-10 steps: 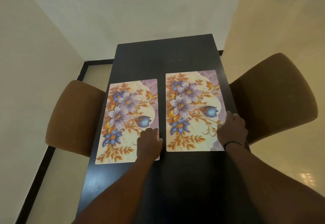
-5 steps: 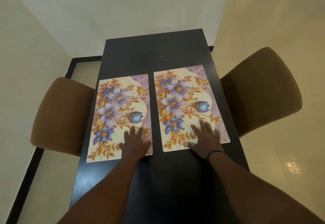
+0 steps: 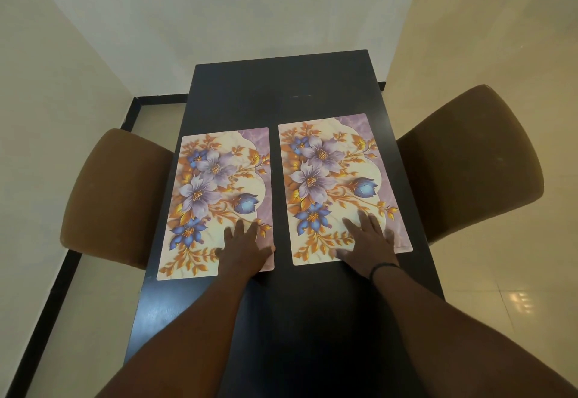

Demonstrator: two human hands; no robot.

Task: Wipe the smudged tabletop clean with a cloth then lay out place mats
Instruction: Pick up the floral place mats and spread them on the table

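Observation:
Two floral place mats lie side by side on the dark tabletop (image 3: 281, 91), a narrow gap between them. My left hand (image 3: 245, 249) rests flat, fingers spread, on the near right corner of the left place mat (image 3: 212, 185). My right hand (image 3: 367, 246) lies flat with fingers apart on the near edge of the right place mat (image 3: 331, 172); a dark band circles its wrist. Neither hand holds anything. No cloth is in view.
A brown upholstered chair (image 3: 112, 197) stands at the table's left side and another brown chair (image 3: 469, 157) at its right. The table's far end meets a white wall (image 3: 250, 16). Tiled floor (image 3: 500, 53) spreads to the right.
Both hands went from curled at the mats' near corners to lying flat with fingers spread. My right hand shifted left from the right mat's outer edge onto its near part.

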